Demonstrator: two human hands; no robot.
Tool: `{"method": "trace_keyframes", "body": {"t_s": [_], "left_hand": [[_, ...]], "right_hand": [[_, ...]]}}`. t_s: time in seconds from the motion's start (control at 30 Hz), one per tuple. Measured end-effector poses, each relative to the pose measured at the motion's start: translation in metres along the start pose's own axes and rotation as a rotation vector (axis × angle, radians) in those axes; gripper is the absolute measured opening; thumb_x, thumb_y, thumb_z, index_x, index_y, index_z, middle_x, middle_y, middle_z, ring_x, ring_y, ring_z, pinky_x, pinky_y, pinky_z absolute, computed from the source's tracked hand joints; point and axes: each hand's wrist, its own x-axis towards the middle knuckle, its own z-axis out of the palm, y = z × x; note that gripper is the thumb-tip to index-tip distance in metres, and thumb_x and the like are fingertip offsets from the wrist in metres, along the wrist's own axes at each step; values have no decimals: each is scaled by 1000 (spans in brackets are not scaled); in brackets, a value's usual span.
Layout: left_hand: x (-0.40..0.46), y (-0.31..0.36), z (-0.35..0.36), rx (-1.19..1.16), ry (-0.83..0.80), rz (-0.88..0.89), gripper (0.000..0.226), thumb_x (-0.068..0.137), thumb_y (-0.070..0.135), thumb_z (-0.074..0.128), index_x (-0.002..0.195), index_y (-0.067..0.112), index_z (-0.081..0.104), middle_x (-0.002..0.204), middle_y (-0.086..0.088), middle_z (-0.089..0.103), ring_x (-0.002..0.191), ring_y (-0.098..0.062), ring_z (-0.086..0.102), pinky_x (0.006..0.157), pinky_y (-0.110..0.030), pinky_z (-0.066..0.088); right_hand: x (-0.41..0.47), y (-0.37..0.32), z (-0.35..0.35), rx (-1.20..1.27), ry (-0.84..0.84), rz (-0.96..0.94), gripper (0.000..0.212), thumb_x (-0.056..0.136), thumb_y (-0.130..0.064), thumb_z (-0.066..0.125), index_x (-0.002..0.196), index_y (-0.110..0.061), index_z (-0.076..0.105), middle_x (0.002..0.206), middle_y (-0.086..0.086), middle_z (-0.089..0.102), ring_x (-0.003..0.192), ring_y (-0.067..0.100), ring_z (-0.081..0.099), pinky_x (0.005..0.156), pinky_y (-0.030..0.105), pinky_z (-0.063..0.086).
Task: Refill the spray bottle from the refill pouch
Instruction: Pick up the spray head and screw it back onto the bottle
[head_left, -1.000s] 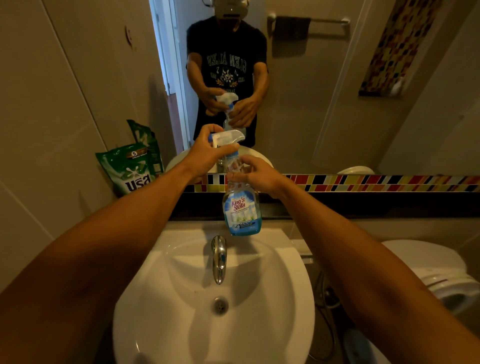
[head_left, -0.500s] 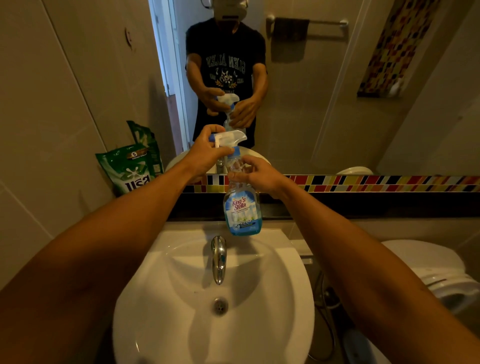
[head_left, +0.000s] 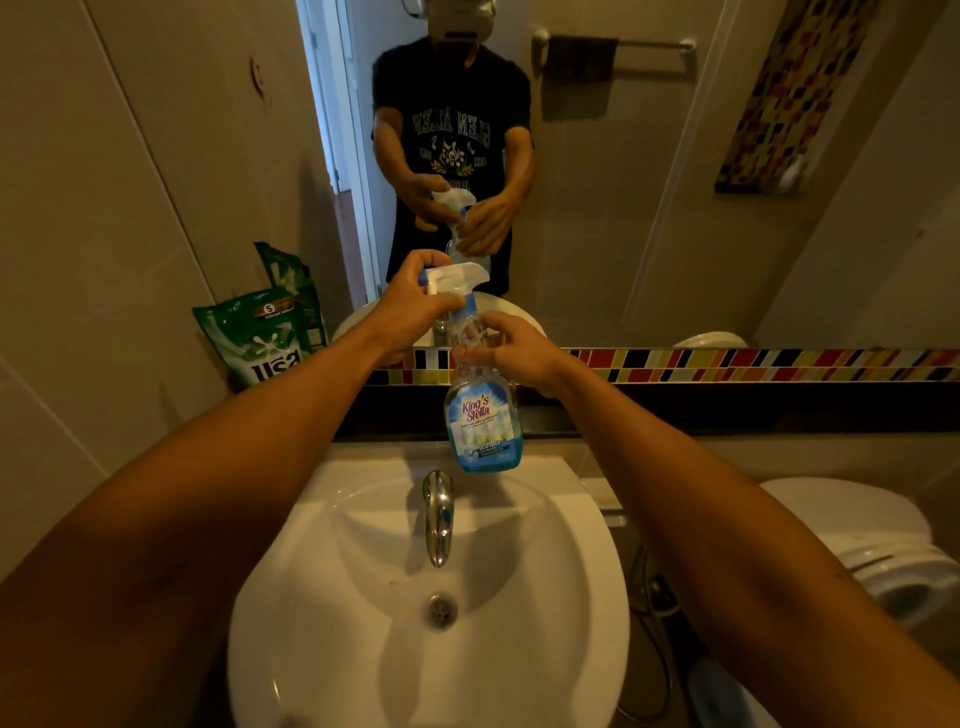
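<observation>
We are holding the spray bottle (head_left: 483, 415) upright above the back edge of the sink (head_left: 363, 649), behind the tap (head_left: 438, 514). Our left hand (head_left: 410, 317) is grasping the white trigger head (head_left: 457, 275), and our right hand (head_left: 511, 351) is gripping the clear neck. The green refill pouch (head_left: 260, 338) is leaning against the wall at the counter's left end.

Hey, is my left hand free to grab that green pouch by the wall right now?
Probably not yet. The left hand is wrapped around the spray head of the bottle. The green pouch leans against the wall to its left with nothing between them, so letting go first should do it.
</observation>
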Motion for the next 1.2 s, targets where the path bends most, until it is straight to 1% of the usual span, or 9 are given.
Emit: {"method": "trace_keyframes", "body": {"t_s": [0.1,0.23,0.37,0.47,0.63,0.73,1.0,1.13,1.2], "left_hand": [[-4,1,3,-2,7,37,61,83,13,78,132,13,42,118,-1,52,99,-13,60,65,-12,54],[-6,0,3,25,42,70,63,80,9,81,131,10,44,109,7,53,92,-9,60,64,-11,52],[-4,-2,-2,11,6,46,58,81,7,79,129,18,47,114,3,53,102,-17,61,68,-17,56],[-2,-3,-5,-8,-26,17,56,83,6,76,128,22,47,124,-7,53,111,-27,62,71,-21,58],[-7,-1,3,-26,41,75,54,81,16,81,122,20,45,118,-4,54,101,-17,61,67,-17,55],[-8,-2,3,-7,82,114,57,77,12,84,119,20,46,118,-6,55,98,-15,61,66,-15,55],[-7,-5,-5,-56,44,79,58,74,8,85,120,14,52,111,-4,58,94,-19,63,70,-28,61],[-8,-2,-6,-55,18,57,59,74,8,85,123,13,53,110,-3,59,93,-20,64,68,-26,60],[-8,-1,-7,-36,-6,59,57,75,8,85,121,15,53,113,-3,58,96,-21,64,69,-24,59]], "right_hand": [[0,0,1,-9,-1,-3,36,91,-17,75,125,-12,62,110,6,73,102,23,72,87,36,60],[-1,-4,0,-17,-4,-20,30,93,-15,73,121,-16,60,103,-1,71,91,13,71,75,24,58],[1,-1,-2,-20,1,-14,34,91,-17,75,123,-14,62,110,6,73,99,22,73,86,37,61],[1,1,-3,-20,-5,-10,35,92,-17,75,123,-14,61,108,4,72,99,21,72,84,34,60],[1,-1,0,-44,-13,-29,32,92,-18,75,121,-18,61,105,0,72,95,16,71,80,28,59],[4,1,2,-50,-4,-36,35,92,-21,76,124,-15,63,107,1,73,96,16,72,78,27,59],[8,6,2,-6,-35,-11,41,89,-23,80,126,-15,64,111,6,76,102,23,74,89,40,62],[5,7,0,66,-74,4,38,89,-18,78,125,-16,65,112,8,75,103,24,74,86,38,62],[4,8,-1,86,-89,10,38,89,-18,78,126,-18,65,116,11,74,107,27,73,90,41,61]]}}
